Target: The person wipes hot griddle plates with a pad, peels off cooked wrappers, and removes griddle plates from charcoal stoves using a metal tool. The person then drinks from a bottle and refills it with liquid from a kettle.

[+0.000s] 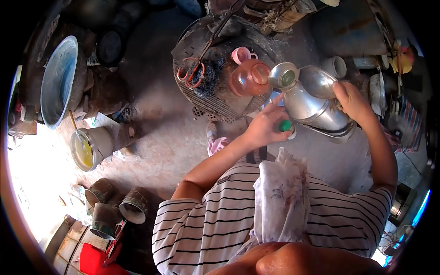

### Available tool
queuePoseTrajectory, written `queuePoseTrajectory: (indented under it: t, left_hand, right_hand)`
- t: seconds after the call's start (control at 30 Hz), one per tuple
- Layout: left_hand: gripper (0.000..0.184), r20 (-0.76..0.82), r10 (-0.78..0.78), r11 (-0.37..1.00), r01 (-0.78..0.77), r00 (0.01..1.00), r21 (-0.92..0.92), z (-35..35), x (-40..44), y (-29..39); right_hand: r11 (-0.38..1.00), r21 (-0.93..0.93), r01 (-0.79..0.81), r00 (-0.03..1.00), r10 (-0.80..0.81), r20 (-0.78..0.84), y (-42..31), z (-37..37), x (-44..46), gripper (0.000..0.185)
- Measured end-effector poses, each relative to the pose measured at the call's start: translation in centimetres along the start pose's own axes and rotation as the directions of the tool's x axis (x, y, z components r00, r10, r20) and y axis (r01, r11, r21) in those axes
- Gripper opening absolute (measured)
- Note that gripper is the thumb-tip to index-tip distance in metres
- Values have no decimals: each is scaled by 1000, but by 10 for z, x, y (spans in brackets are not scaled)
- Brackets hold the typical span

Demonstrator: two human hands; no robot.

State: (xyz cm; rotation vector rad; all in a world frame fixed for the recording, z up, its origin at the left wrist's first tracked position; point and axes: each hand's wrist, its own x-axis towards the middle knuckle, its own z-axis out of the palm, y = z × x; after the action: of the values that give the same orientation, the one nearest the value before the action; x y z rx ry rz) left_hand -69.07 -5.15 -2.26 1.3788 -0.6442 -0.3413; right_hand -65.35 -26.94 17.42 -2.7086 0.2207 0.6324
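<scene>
A silver metal flask (308,104) is tilted to the left in front of me. Its round mouth (280,75) is at the rim of a pink translucent plastic jug (243,81). My right hand (355,101) is closed on a shiny rounded metal piece (317,82) at the flask's upper side; whether it is a handle or a lid I cannot tell. A small green-topped stopper (285,125) with a pale edge is in my left hand (266,126), whose forefinger points toward the flask's neck. Beside the jug is a pink cup (240,55).
A round worn table (238,106) carries the jug, orange-handled scissors (197,75) and a dark bristly clump (211,75). To the left are a large metal basin (59,82) and a bucket (101,141) with yellow contents. Several dirty pots (134,205) lie lower left.
</scene>
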Motion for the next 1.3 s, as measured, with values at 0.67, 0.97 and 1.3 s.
queuePoseTrajectory:
  t: [0.67, 0.97, 1.3]
  left_hand:
    - [26, -63, 43, 994, -49, 997, -98, 12, 3, -7]
    - [32, -38, 23, 986, -29, 999, -164, 13, 4, -9]
    - [31, -53, 31, 984, -40, 998, -176, 17, 4, -13]
  right_hand:
    - [970, -240, 33, 999, -36, -8, -43, -14, 1, 53]
    - [954, -301, 12, 1000, -13, -1, -53, -19, 5, 54]
    - [943, -332, -15, 1000, 11, -13, -69, -20, 6, 55]
